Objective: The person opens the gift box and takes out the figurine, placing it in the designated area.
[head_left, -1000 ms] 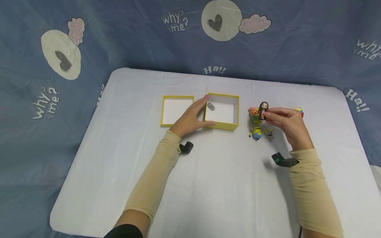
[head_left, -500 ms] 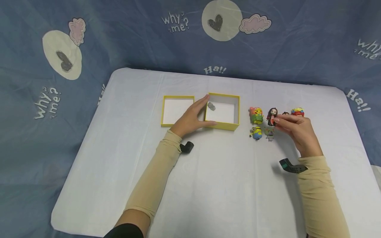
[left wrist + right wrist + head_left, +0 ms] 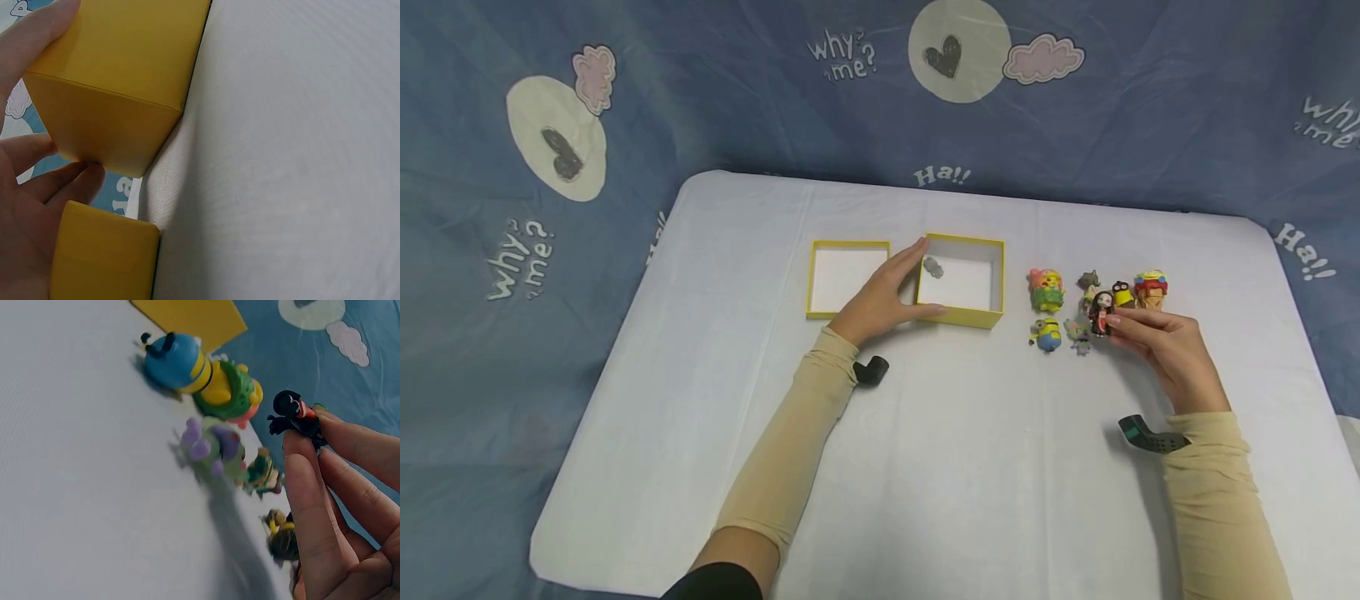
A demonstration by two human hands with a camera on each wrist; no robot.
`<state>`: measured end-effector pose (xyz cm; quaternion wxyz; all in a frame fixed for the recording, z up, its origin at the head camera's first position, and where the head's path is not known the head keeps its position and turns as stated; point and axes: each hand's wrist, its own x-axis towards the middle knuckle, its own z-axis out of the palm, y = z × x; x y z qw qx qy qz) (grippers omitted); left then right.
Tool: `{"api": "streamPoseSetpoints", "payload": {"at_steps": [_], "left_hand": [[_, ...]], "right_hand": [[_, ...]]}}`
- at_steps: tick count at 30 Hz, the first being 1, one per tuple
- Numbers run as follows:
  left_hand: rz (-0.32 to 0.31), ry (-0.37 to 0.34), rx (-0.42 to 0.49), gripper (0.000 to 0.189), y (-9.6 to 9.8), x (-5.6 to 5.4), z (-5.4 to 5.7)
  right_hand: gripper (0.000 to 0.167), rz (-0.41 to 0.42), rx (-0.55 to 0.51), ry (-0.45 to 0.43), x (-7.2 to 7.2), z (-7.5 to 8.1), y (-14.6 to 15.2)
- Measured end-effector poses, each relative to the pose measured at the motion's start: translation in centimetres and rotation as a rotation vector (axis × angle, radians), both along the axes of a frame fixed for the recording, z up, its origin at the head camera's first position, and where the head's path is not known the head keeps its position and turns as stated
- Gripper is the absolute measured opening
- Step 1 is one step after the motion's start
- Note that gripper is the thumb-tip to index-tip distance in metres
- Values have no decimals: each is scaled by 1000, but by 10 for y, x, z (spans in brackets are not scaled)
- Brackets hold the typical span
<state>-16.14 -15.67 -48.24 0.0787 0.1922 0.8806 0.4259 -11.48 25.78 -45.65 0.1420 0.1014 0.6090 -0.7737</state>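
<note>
My right hand [image 3: 1172, 354] pinches a small long-haired figurine [image 3: 1101, 314] in black and red, held above the group of toys. In the right wrist view the dark figurine [image 3: 300, 419] sits between thumb and fingertips. Farther left, my left hand [image 3: 883, 300] holds the yellow box [image 3: 970, 317] at its left side, thumb on the front wall and fingers toward the back. The box is open at the top and has a white inside, with a small grey patch [image 3: 933, 267] near its left wall. The left wrist view shows thumb and fingers touching the yellow box [image 3: 119, 56].
A shallow yellow-rimmed lid [image 3: 850, 244] lies left of the box, partly behind the left hand. Several toy figures stand at right: a pink, yellow and green one [image 3: 1047, 290], a blue-yellow minion [image 3: 1046, 335], a greyish one [image 3: 1078, 335] and a red-topped one [image 3: 1151, 289].
My right hand has moved right and toward the table's near side with the figurine, uncovering toys behind it. The left hand and box stay in place.
</note>
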Motion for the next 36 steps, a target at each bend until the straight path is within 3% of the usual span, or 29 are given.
{"api": "streamPoseSetpoints", "payload": {"at_steps": [16,36], "left_hand": [[7,2,0,108,1,0,-1],[7,5,4,109,1,0,-2]], "right_hand": [[20,-8,4,-108,11,-13,25],[17,-22,66,-103,14,-17,32]]}}
